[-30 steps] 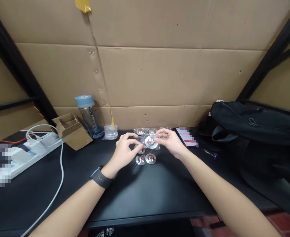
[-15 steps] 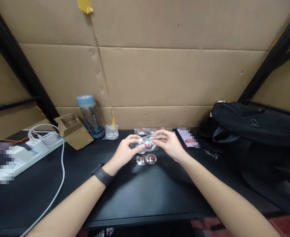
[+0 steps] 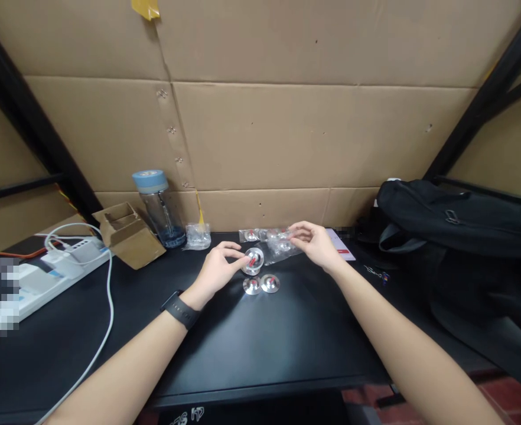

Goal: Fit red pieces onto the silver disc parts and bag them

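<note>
Between the thumb and fingers of my left hand (image 3: 218, 265) is a shiny metal disc (image 3: 255, 258) with a domed centre and a red mark. It is tilted, and part of another round metal piece shows just below it. My right hand (image 3: 313, 242) pinches a clear plastic sleeve (image 3: 282, 250) by its right end. Two similar discs, a left disc (image 3: 251, 286) and a right disc (image 3: 270, 284), lie side by side on the black table nearer to me. Behind the sleeve lie several discs in clear wrapping (image 3: 250, 235), partly covered by it.
To the left stand a bottle with a blue lid (image 3: 158, 206), an open cardboard box (image 3: 130, 236) and a white power strip (image 3: 65, 271) with a cable. A phone (image 3: 341, 245), a small keychain (image 3: 378, 273) and a black bag (image 3: 459, 230) are on the right. Cardboard (image 3: 260, 136) walls the back.
The metal disc has come out of the clear sleeve and stays in my left hand. My right hand has moved right with the sleeve. The view has shifted slightly.
</note>
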Available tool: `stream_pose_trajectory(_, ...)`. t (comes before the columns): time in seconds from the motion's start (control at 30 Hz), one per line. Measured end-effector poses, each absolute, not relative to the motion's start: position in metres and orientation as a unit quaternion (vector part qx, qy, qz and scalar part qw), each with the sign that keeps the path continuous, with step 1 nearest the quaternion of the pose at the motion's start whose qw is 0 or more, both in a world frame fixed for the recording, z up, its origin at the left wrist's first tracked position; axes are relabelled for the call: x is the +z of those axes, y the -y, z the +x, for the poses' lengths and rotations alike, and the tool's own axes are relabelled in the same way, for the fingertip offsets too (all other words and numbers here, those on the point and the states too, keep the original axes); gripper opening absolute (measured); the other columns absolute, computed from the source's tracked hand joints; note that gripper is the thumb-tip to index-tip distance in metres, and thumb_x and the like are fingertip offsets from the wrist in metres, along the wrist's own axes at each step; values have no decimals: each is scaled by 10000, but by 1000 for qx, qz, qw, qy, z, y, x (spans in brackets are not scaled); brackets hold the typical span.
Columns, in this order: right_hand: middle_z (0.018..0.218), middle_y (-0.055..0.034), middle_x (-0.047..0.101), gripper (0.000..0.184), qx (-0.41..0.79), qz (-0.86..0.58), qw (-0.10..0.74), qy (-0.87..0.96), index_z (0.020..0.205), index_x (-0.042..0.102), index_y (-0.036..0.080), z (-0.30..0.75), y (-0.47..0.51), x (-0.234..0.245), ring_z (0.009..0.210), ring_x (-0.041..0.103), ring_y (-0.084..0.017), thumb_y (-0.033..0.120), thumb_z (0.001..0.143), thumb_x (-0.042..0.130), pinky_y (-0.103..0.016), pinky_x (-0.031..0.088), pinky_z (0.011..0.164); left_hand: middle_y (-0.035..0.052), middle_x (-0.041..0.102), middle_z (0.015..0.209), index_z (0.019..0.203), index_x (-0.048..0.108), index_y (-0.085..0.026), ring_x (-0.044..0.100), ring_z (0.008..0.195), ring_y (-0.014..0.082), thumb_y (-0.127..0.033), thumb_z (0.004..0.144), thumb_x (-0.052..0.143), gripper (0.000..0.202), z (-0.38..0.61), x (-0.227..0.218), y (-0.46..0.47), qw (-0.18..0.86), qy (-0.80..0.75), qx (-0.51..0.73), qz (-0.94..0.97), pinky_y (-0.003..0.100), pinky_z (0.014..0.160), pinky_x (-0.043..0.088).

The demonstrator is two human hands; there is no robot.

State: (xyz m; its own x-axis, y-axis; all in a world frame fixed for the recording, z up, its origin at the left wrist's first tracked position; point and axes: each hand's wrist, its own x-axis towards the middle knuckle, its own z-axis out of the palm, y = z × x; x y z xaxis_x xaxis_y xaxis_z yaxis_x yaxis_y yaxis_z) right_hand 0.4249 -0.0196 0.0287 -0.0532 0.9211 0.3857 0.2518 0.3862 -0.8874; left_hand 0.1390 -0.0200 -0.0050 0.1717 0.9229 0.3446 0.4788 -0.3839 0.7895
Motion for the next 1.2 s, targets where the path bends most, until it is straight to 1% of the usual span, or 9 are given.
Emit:
stream_pose_trajectory(0.37, 813, -45, 763, 466, 451, -449, 575, 515, 939, 655, 190, 426, 15, 16, 711, 700, -172, 328, 589, 930, -263, 512, 617, 44, 704, 1051, 742, 809, -303, 593, 1086, 321, -464, 783, 755, 174, 142, -2, 29, 152, -528, 265, 792, 510, 972, 418)
stream_pose_trajectory(0.47, 837, -62, 775, 460, 474, -438, 557, 522, 957, 654, 192, 415, 20, 16, 737, 710, -184, 328, 611, 926, -272, 519, 630, 63, 674, 1120, 965, 778, -284, 565, 1141, 339, -443, 744, 788, 272, 139, 4, 29, 129, -520, 318, 782, 526, 995, 410)
stream_pose_trajectory(0.57, 873, -73, 783, 455, 483, -429, 533, 547, 999, 664, 196, 404, 31, 21, 829, 729, -211, 314, 638, 915, -314, 553, 718, 90, 648, 1219, 1203, 640, -242, 605, 1125, 273, -395, 868, 658, 369, 135, 14, 27, 223, -459, 439, 739, 442, 980, 456)
stream_pose_trajectory(0.67, 914, -72, 780, 464, 489, -407, 490, 596, 1059, 666, 201, 392, 43, 27, 853, 726, -211, 306, 672, 898, -345, 567, 770, 97, 673, 1217, 1253, 560, -230, 668, 1026, 218, -433, 986, 501, 341, 135, 25, 33, 401, -368, 453, 706, 352, 870, 509)
stream_pose_trajectory(0.83, 1018, -75, 743, 495, 484, -355, 467, 649, 1189, 608, 218, 378, 54, 27, 886, 715, -201, 299, 759, 839, -393, 574, 860, 55, 734, 1011, 1367, 446, -259, 701, 835, 185, -405, 923, 661, 514, 142, 29, 52, 459, -298, 351, 760, 277, 707, 519)
stream_pose_trajectory(0.93, 1133, -80, 682, 502, 425, -351, 503, 666, 1258, 538, 243, 377, 54, 26, 931, 692, -181, 321, 826, 781, -379, 564, 896, 42, 744, 991, 1293, 468, -252, 695, 746, 156, -372, 918, 666, 441, 146, 23, 55, 439, -299, 368, 763, 249, 652, 508)
stream_pose_trajectory(1.07, 1279, -80, 588, 647, 384, -360, 503, 686, 1364, 378, 316, 378, 57, 26, 924, 691, -161, 364, 845, 763, -364, 580, 875, 59, 748, 1054, 1017, 612, -196, 703, 852, 173, -382, 910, 658, 220, 151, 17, 47, 396, -330, 437, 737, 263, 740, 537)
stream_pose_trajectory(1.13, 1272, -66, 588, 583, 387, -351, 490, 698, 1319, 420, 320, 376, 59, 26, 855, 698, -147, 381, 847, 757, -348, 593, 839, 71, 758, 1055, 965, 688, -177, 708, 887, 199, -407, 919, 630, 241, 152, 16, 44, 391, -352, 447, 723, 283, 761, 548)
stream_pose_trajectory(1.2, 1199, -58, 623, 382, 388, -340, 474, 714, 1184, 561, 280, 372, 61, 25, 834, 698, -155, 403, 864, 729, -335, 601, 808, 77, 771, 1055, 1012, 748, -176, 715, 922, 225, -406, 936, 595, 287, 152, 16, 43, 390, -366, 454, 713, 317, 806, 558)
